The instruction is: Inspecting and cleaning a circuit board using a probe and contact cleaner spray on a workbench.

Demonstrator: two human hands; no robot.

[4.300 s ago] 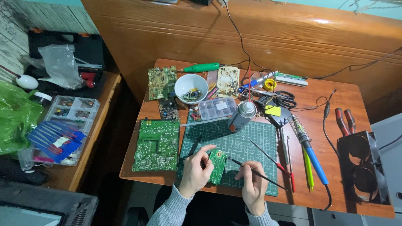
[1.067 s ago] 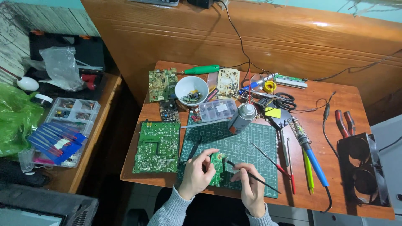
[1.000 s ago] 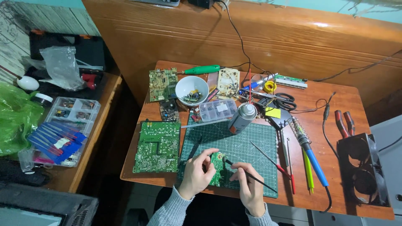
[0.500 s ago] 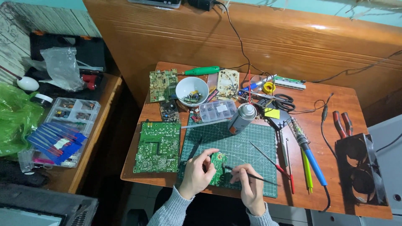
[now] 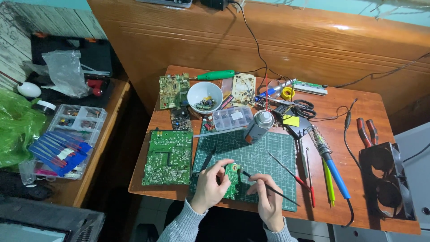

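Note:
My left hand (image 5: 210, 186) holds a small green circuit board (image 5: 232, 179) upright on its edge over the green cutting mat (image 5: 264, 157), near the table's front edge. My right hand (image 5: 267, 197) grips a thin black brush (image 5: 268, 187) like a pen. The brush's tip touches the upper right of the small board. Both sleeves are grey.
A large green circuit board (image 5: 168, 157) lies left of the mat. Behind it stand a spray can (image 5: 258, 126), a clear parts box (image 5: 232, 117) and a white bowl (image 5: 204, 95). A blue soldering iron (image 5: 333, 168), red probes (image 5: 291, 172) and a black fan (image 5: 385, 179) lie right.
My right hand has moved the brush slightly left, onto the small board. My left hand keeps the board in about the same place.

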